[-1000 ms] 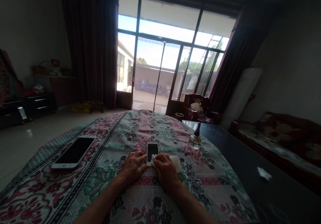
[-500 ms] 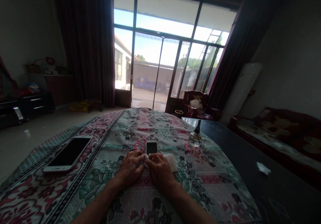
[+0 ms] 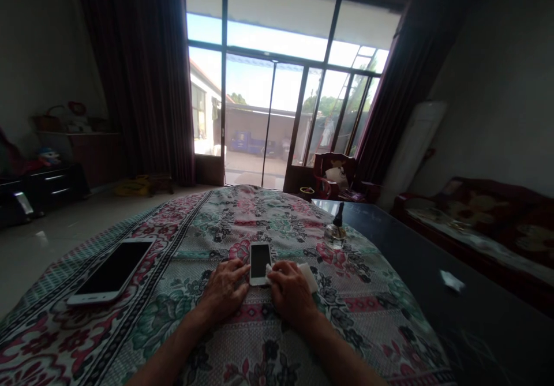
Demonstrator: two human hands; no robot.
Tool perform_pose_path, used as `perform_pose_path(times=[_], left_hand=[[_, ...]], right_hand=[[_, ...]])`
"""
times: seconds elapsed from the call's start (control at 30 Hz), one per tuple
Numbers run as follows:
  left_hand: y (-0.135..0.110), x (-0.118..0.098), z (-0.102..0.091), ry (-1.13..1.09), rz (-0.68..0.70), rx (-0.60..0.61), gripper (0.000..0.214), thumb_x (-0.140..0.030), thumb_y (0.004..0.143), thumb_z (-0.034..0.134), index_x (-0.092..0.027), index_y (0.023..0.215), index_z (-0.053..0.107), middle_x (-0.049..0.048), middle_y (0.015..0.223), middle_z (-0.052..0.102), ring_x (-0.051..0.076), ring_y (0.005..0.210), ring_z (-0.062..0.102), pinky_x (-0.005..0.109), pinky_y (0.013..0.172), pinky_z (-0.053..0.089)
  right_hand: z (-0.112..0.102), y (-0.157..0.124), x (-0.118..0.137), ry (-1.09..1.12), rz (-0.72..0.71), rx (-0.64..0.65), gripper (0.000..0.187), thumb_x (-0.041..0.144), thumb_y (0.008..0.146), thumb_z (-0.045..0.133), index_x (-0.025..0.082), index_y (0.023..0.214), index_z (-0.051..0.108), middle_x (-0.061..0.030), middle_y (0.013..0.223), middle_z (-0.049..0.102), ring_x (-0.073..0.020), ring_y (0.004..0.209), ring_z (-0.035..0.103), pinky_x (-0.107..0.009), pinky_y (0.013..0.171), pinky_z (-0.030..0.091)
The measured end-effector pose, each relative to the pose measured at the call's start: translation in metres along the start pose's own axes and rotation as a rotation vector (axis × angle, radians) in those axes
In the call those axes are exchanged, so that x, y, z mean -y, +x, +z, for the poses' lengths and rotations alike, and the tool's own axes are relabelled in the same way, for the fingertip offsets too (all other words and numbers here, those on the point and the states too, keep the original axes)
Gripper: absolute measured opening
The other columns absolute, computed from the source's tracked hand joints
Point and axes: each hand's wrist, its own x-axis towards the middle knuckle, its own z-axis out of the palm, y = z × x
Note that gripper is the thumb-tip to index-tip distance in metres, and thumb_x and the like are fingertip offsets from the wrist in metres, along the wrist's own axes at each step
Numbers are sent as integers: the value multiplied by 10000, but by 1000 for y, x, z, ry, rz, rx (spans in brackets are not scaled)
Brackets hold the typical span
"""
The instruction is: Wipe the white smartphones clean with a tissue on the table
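Floral cloth-covered surface (image 3: 186,247) in a dim room. Small white smartphone (image 3: 260,263) lying flat, screen up, between both hands. Left hand (image 3: 223,289) open and flat, fingertips against the phone's left edge. Right hand (image 3: 291,293) curled closed over a white tissue (image 3: 305,276), tissue pressed to the phone's right edge. Larger white smartphone (image 3: 111,268) well left of the left hand. Glass bottle (image 3: 336,233) near the right hand, farther ahead. Crumpled paper scrap (image 3: 452,280) on a dark tabletop (image 3: 415,293), well right of the right hand.
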Motion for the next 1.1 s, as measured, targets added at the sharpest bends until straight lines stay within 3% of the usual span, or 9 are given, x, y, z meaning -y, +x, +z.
perform_pose_path(times=[0.17, 0.53, 0.87, 0.97, 1.1], left_hand=[[0, -1, 0, -5, 0, 10, 449, -247, 788, 551, -269, 1228, 637, 54, 1259, 605, 254, 1188, 502, 389, 1048, 374], [0, 4, 4, 14, 18, -18, 415, -229, 801, 539, -288, 1197, 648, 43, 1252, 610, 251, 1177, 518, 411, 1034, 399], [1, 2, 1, 7, 23, -3, 437, -248, 791, 557, -261, 1220, 643, 60, 1259, 610, 259, 1176, 518, 414, 1049, 387], [1, 1, 1, 8, 17, -8, 438, -243, 785, 561, -259, 1214, 647, 64, 1261, 611, 262, 1175, 520, 416, 1045, 391], [0, 2, 2, 11, 7, -18, 428, -247, 791, 559, -274, 1209, 648, 57, 1266, 613, 264, 1186, 516, 423, 1045, 390]], right_hand=[[-3, -1, 2, -45, 38, 1, 279, 46, 785, 503, 195, 952, 670, -71, 1049, 608, -218, 1042, 495, -340, 942, 411], [8, 6, 31, -26, -150, 168, 241, 141, 842, 518, 215, 1048, 618, -50, 1110, 593, -210, 1049, 476, -348, 929, 374], [4, 16, -3, -48, 55, 25, 287, 74, 852, 463, 190, 1035, 651, -67, 1124, 616, -214, 1084, 489, -343, 969, 382], [5, 13, 1, -51, 49, 3, 287, 65, 842, 466, 190, 1027, 647, -80, 1147, 600, -221, 1096, 480, -349, 975, 390], [9, 8, 19, -26, -52, 73, 252, 94, 836, 496, 207, 1012, 637, -61, 1120, 594, -213, 1071, 482, -341, 963, 399]])
